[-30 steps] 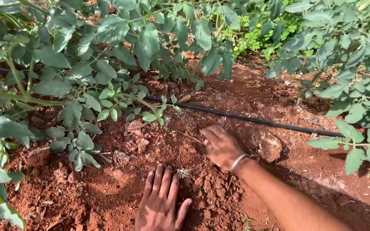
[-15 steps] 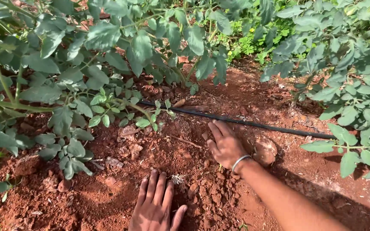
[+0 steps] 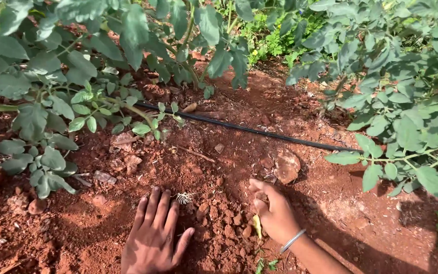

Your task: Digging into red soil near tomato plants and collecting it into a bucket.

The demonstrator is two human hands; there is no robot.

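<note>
My left hand (image 3: 154, 238) lies flat on the red soil with its fingers spread and nothing in it. A small dry, spiky weed head (image 3: 183, 198) sits just beyond its fingertips. My right hand (image 3: 275, 213), with a silver bangle at the wrist, rests on the crumbly clods (image 3: 227, 227) between the two hands. Its fingers are curled over the soil; whether they pinch anything I cannot make out. A small yellowish leaf (image 3: 257, 226) lies against its palm side.
A black drip hose (image 3: 259, 133) runs across the soil beyond the hands. A brown stone (image 3: 287, 167) lies just past my right hand. Leafy green plants (image 3: 67, 76) crowd the left and top, and more plants (image 3: 406, 101) fill the right.
My right hand has drawn back toward me from near the stone and curled its fingers over the clods. The left hand stays flat. The view has shifted forward a little.
</note>
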